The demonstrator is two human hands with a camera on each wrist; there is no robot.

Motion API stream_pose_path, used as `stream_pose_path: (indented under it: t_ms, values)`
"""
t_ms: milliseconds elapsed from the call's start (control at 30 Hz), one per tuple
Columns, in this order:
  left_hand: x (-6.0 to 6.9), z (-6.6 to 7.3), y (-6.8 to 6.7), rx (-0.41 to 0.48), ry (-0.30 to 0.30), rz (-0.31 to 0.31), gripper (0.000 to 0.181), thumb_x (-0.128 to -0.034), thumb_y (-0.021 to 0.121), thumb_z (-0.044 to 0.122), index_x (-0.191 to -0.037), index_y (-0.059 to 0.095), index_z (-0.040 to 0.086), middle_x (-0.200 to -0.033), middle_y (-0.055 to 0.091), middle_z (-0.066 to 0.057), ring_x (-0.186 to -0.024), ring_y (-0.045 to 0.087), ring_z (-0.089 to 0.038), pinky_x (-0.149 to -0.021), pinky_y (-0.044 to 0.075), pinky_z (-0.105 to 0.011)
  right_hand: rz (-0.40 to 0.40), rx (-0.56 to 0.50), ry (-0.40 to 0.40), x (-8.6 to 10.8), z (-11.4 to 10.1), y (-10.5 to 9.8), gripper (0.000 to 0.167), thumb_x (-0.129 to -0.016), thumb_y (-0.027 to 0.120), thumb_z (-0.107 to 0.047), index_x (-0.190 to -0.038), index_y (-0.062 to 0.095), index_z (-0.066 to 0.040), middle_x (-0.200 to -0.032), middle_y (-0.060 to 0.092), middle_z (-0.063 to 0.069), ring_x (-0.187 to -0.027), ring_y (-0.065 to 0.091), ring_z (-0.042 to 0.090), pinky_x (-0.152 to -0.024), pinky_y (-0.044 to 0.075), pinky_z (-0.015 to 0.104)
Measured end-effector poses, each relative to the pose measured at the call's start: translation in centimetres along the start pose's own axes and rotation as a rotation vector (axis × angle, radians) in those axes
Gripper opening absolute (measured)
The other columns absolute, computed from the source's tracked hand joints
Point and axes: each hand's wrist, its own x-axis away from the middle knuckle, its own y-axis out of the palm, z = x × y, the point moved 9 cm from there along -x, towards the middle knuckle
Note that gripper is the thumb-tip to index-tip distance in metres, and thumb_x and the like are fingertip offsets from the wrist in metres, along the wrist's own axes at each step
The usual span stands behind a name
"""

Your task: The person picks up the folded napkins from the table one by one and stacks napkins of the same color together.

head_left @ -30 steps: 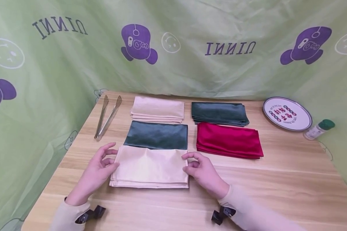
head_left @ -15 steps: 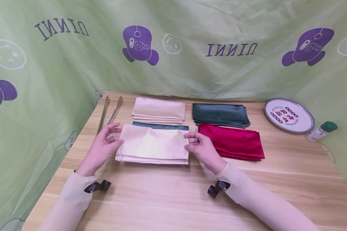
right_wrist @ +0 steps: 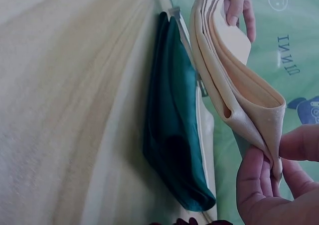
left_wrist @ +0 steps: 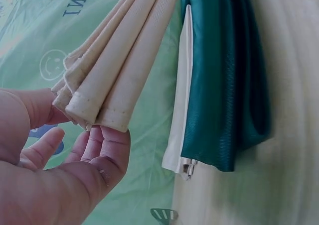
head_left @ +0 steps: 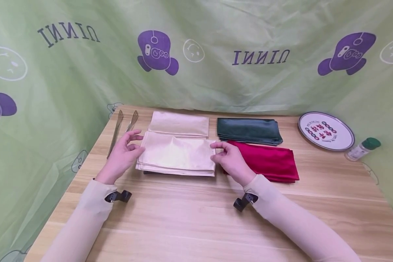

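A folded cream satin napkin (head_left: 177, 154) hangs between my two hands above the table. My left hand (head_left: 122, 156) pinches its left edge, and the stacked folds (left_wrist: 119, 65) show clearly in the left wrist view. At the opposite edge my right hand (head_left: 231, 160) pinches a corner; the right wrist view has thumb and fingers (right_wrist: 256, 185) gripping the gathered layers. Beneath the raised napkin lies a folded dark green napkin (right_wrist: 174, 120), apart from it and mostly hidden in the head view. Behind lies another folded cream napkin (head_left: 180, 123).
A folded dark green napkin (head_left: 249, 130) and a red one (head_left: 266, 162) lie to the right, the red one close to my right hand. Metal tongs (head_left: 116, 131) rest at far left. An oval plate (head_left: 340, 136) and a green-capped bottle (head_left: 358, 151) stand at far right.
Both hands have carried the cream napkin up and away from the front, from before the near green napkin to above it, now covering nearly all of that napkin in the head view.
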Motion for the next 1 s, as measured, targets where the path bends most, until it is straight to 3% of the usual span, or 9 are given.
stream_pose_path:
  t_ms: [100,267,500,633,733,867,1000]
  values:
    - [-0.9,0.2,-0.2,0.011,-0.004,0.005,0.061,-0.0915,0.063,0.001,-0.146,0.037,0.01,-0.134,0.048,-0.014,-0.092,0.059,-0.017,-0.071,0.051,-0.022,0.002,0.006,0.005,-0.7,-0.3,-0.1,0.035,-0.085,0.068,-0.003,-0.12,0.062,-0.005,-0.088,0.062,0.015,-0.074,0.057,0.021,-0.07,0.048,0.037]
    - [-2.7,0.8,-0.5,-0.007,-0.013,0.021,0.062,-0.0921,0.063,0.002,-0.147,0.037,0.011,-0.135,0.048,-0.013,-0.095,0.058,-0.02,-0.072,0.05,-0.023,0.006,-0.007,0.018,-2.4,-0.9,-0.5,0.036,-0.086,0.068,-0.003,-0.121,0.062,-0.008,-0.097,0.061,0.018,-0.076,0.056,0.026,-0.07,0.048,0.042]
    - [-6.4,1.1,-1.0,-0.023,-0.026,0.088,0.06,-0.0916,0.062,0.001,-0.146,0.039,0.008,-0.134,0.051,-0.013,-0.102,0.056,-0.025,-0.077,0.05,-0.025,0.044,0.004,-0.003,-6.0,-1.9,-1.5,0.036,-0.087,0.067,-0.004,-0.122,0.062,-0.01,-0.09,0.058,0.014,-0.069,0.053,0.026,-0.061,0.045,0.034]
    - [-9.0,0.8,-1.0,-0.011,-0.039,0.118,0.058,-0.0915,0.061,-0.001,-0.145,0.04,0.007,-0.135,0.05,-0.014,-0.108,0.054,-0.029,-0.082,0.049,-0.029,0.081,0.041,-0.021,-8.7,-2.6,-2.1,0.037,-0.087,0.065,-0.004,-0.123,0.063,-0.008,-0.107,0.059,0.013,-0.072,0.057,0.023,-0.069,0.05,0.039]
    - [-10.8,0.3,-0.7,0.006,-0.067,0.123,0.058,-0.0921,0.06,0.0,-0.146,0.04,0.008,-0.137,0.049,-0.013,-0.112,0.052,-0.029,-0.084,0.049,-0.031,0.111,0.057,-0.036,-10.7,-3.2,-2.5,0.04,-0.084,0.062,0.0,-0.124,0.062,-0.005,-0.117,0.057,0.014,-0.075,0.056,0.023,-0.071,0.05,0.035]
    - [-12.8,-0.2,-0.2,0.016,-0.085,0.125,0.057,-0.0929,0.058,-0.001,-0.146,0.039,0.006,-0.139,0.047,-0.015,-0.114,0.05,-0.03,-0.087,0.048,-0.034,0.152,0.084,-0.024,-13.0,-3.4,-2.9,0.043,-0.081,0.06,0.004,-0.123,0.062,-0.002,-0.119,0.057,0.012,-0.083,0.054,0.021,-0.066,0.047,0.026]
    - [-14.3,-1.0,0.2,-0.002,-0.088,0.14,0.056,-0.0912,0.057,-0.005,-0.143,0.04,0.002,-0.136,0.048,-0.02,-0.109,0.052,-0.031,-0.087,0.047,-0.035,0.154,0.09,0.002,-14.6,-2.8,-2.7,0.043,-0.081,0.059,0.006,-0.123,0.062,-0.002,-0.119,0.057,0.013,-0.091,0.053,0.024,-0.067,0.047,0.028]
